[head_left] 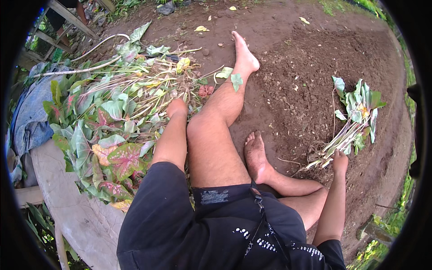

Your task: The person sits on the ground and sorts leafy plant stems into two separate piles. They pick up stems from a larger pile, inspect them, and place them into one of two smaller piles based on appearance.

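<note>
A large heap of uprooted caladium plants (111, 111), with green and pink leaves and pale stems, lies on my left. My left hand (177, 107) reaches into its stem and root side; the fingers are hidden among the stems, so its grip cannot be made out. On the soil at my right lies a smaller bundle of caladium plants (354, 118), leaves pointing away from me and roots toward my feet. My right hand (339, 161) touches its lower stems; whether the fingers close around them is unclear. A loose leaf (236, 82) rests on my outstretched shin.
Loose brown soil (290, 87) spreads ahead and right. A grey slab (74, 202) and a blue tarpaulin (40, 111) lie at left, beside the heap. A wooden frame (72, 20) stands at top left, with a person's legs (62, 35) behind it. Yellow leaves (201, 29) dot the ground.
</note>
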{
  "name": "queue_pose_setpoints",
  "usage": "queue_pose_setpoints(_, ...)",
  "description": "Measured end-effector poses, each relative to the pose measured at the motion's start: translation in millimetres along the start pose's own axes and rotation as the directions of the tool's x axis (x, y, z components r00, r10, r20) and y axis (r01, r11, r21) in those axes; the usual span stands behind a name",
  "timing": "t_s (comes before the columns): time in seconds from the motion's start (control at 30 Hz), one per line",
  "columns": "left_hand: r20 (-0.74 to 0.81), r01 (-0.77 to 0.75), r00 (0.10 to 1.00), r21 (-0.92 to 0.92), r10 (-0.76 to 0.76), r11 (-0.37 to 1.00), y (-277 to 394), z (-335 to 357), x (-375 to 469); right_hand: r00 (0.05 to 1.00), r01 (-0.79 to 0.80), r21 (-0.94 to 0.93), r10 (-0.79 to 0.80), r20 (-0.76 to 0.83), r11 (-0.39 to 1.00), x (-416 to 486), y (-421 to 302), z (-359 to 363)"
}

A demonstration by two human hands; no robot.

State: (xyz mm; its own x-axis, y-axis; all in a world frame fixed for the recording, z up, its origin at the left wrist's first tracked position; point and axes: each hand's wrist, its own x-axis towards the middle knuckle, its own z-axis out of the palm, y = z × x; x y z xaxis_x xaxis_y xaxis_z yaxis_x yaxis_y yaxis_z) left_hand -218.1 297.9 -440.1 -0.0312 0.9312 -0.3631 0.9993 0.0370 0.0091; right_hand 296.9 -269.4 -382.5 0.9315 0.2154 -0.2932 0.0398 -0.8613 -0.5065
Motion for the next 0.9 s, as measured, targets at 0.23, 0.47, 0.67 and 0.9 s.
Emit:
queue_pose_setpoints(0.23,-0.128,-0.194,0.976,-0.124,0.178,0.973,-8,-23,-24,0.998,0.058,0.047,-0.058,-0.005,0.997,-25,13,-29)
queue_pose_setpoints(0.47,-0.141,-0.286,0.955,-0.208,0.261,0.935,-42,-55,-39,0.991,0.128,0.100,-0.132,0.034,0.987,-33,11,-11)
queue_pose_setpoints(0.67,-0.158,-0.054,0.983,0.254,0.097,0.966,-89,-84,-12,0.985,0.166,0.104,-0.170,0.033,0.981,-47,37,-5)
queue_pose_setpoints(0.9,-0.107,0.064,0.994,0.336,-0.029,0.940,-104,-83,2,0.998,0.046,0.068,-0.048,0.034,0.997,-65,57,-26)
